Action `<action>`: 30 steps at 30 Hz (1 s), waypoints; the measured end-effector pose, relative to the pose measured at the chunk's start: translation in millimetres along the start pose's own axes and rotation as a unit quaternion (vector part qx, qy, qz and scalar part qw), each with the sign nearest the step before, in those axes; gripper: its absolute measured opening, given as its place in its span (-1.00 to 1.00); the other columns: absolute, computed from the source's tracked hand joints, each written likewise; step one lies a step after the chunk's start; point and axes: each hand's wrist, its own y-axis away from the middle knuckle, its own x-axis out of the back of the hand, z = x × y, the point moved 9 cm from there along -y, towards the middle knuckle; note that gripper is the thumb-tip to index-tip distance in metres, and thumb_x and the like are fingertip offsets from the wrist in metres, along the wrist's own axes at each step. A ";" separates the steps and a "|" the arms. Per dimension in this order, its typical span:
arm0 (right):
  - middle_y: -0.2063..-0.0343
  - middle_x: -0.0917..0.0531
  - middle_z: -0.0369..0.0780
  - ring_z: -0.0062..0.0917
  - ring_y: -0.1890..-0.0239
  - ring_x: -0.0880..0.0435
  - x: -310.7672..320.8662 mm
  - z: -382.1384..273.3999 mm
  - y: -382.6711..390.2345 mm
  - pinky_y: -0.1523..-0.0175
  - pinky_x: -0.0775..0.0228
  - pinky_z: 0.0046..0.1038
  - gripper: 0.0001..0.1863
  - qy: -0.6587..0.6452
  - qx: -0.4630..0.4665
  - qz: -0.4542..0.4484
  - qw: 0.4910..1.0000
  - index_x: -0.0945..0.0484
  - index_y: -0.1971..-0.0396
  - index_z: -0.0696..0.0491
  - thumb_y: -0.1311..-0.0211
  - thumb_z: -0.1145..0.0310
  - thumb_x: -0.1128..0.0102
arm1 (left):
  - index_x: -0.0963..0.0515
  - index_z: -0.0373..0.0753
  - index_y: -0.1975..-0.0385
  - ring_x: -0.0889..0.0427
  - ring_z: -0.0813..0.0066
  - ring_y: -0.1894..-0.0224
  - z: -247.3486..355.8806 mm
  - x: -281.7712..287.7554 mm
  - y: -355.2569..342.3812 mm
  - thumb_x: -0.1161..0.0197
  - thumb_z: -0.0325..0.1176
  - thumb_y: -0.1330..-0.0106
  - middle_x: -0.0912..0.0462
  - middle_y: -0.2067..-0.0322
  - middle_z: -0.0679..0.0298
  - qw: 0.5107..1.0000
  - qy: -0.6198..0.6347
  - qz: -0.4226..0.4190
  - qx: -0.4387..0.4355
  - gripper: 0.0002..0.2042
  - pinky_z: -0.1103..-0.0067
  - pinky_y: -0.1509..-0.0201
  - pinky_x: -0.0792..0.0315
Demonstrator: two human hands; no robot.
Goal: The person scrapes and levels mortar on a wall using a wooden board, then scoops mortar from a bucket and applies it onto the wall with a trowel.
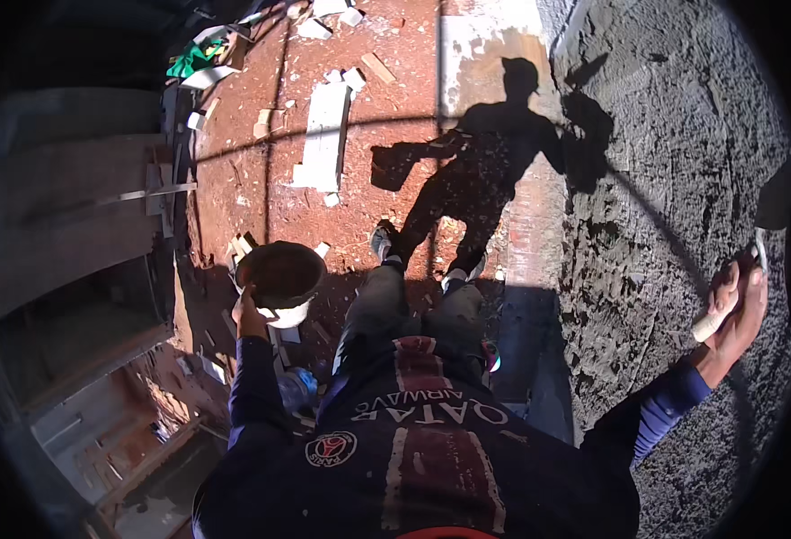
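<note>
My left hand (249, 314) grips the near-left rim of a dark, round tub (283, 274), with a white container (287, 314) showing beneath it. At the far right, my right hand (737, 319) is closed around the pale handle of a trowel (773, 202), whose dark blade is partly lost in the lens's edge. The hand and trowel are over or against a wall of rough grey mortar (647, 180); whether they touch it I cannot tell.
My legs stand on red dirt (234, 198) strewn with offcuts and a white board (323, 135). Green cloth (184, 63) lies at the upper left. A wooden structure with openings (81, 198) lines the left side. A blue plastic jug (296, 391) is beside me. My shadow falls ahead.
</note>
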 end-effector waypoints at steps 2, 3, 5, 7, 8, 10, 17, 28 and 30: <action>0.56 -0.39 -0.30 -0.75 0.70 -0.27 0.9 -21.3 -12.8 0.68 -0.14 -0.75 -0.73 0.064 0.012 -0.042 0.997 -0.36 0.14 0.13 -0.36 0.23 0.00 | -0.52 -0.32 0.30 -0.54 0.05 0.27 -120.2 -18.6 57.0 -0.32 -0.31 -0.09 -0.50 0.41 0.14 0.932 0.008 0.291 0.215 -0.74 -0.28 0.29 -0.33; 0.59 -0.39 -0.31 -0.76 0.72 -0.27 -59.3 20.9 -67.5 0.68 -0.14 -0.74 -0.76 0.046 0.066 -0.029 0.996 -0.39 0.24 0.11 -0.36 0.21 -0.03 | -0.49 -0.37 0.34 -0.56 0.08 0.35 -80.1 -87.0 -74.8 -0.33 -0.32 -0.08 -0.49 0.43 0.11 0.952 0.049 0.255 0.161 -0.73 -0.16 0.36 -0.43; 0.67 -0.38 -0.35 -0.76 0.75 -0.27 -117.9 101.7 -92.2 0.68 -0.15 -0.70 -0.73 0.209 0.020 -0.045 0.977 -0.37 0.44 0.04 -0.33 0.17 -0.08 | -0.45 -0.44 0.36 -0.60 0.05 0.48 -140.8 -76.0 -76.7 -0.31 -0.33 -0.10 -0.51 0.44 0.07 0.942 0.169 0.230 0.175 -0.71 0.01 0.54 -0.50; 0.70 -0.33 -0.40 -0.75 0.76 -0.27 -156.0 190.7 -107.7 0.67 -0.12 -0.63 -0.73 0.320 -0.038 -0.081 0.943 -0.35 0.56 -0.02 -0.28 0.19 -0.10 | -0.46 -0.41 0.36 -0.61 0.06 0.46 -229.7 -71.5 -107.0 -0.28 -0.36 -0.13 -0.51 0.41 0.06 0.933 0.199 0.220 0.203 -0.76 0.12 0.57 -0.52; 0.70 -0.34 -0.44 -0.78 0.72 -0.29 -176.3 234.5 -95.7 0.66 -0.09 -0.66 -0.70 0.358 -0.092 -0.105 0.923 -0.39 0.55 -0.02 -0.26 0.11 -0.10 | -0.48 -0.40 0.33 -0.59 0.08 0.51 -235.7 -91.7 -104.5 -0.29 -0.36 -0.12 -0.52 0.44 0.07 0.911 0.257 0.227 0.227 -0.76 0.12 0.51 -0.56; 0.71 -0.30 -0.44 -0.77 0.76 -0.24 -193.7 304.7 -87.9 0.68 -0.11 -0.62 -0.75 0.418 -0.040 -0.289 0.860 -0.39 0.55 -0.04 -0.28 0.16 -0.06 | -0.51 -0.36 0.33 -0.55 0.17 0.57 -253.9 -105.0 -115.1 -0.30 -0.39 -0.10 -0.52 0.49 0.12 0.879 0.312 0.257 0.253 -0.79 0.20 0.46 -0.59; 0.62 -0.40 -0.32 -0.57 0.66 -0.42 -284.7 402.1 -114.6 0.61 -0.26 -0.41 -0.77 0.557 -0.070 -0.448 0.696 -0.47 0.25 0.11 -0.22 0.27 -0.07 | -0.55 -0.24 0.32 -0.52 0.38 0.46 -226.5 62.7 -134.5 -0.19 -0.28 -0.21 -0.56 0.42 0.26 0.718 0.575 0.374 0.116 -0.83 0.32 0.41 -0.54; 0.68 -0.41 -0.21 -0.40 0.64 -0.37 -422.7 323.8 -184.4 0.54 -0.23 -0.24 -0.61 0.539 -0.062 -0.273 0.795 -0.47 0.19 0.16 -0.27 0.11 0.06 | -0.50 -0.43 0.06 -0.61 0.58 0.41 12.3 300.3 -75.7 -0.32 -0.42 -0.20 -0.66 0.37 0.20 0.852 0.125 0.463 -0.211 -0.66 0.66 0.35 -0.49; 0.70 -0.41 -0.19 -0.37 0.64 -0.36 -405.6 340.5 -166.2 0.52 -0.23 -0.21 -0.58 0.564 -0.077 -0.294 0.768 -0.47 0.18 0.17 -0.28 0.08 0.08 | -0.49 -0.40 0.04 -0.62 0.54 0.34 -14.5 222.8 -124.7 -0.31 -0.48 -0.17 -0.65 0.30 0.19 0.872 0.220 0.362 -0.247 -0.65 0.60 0.27 -0.52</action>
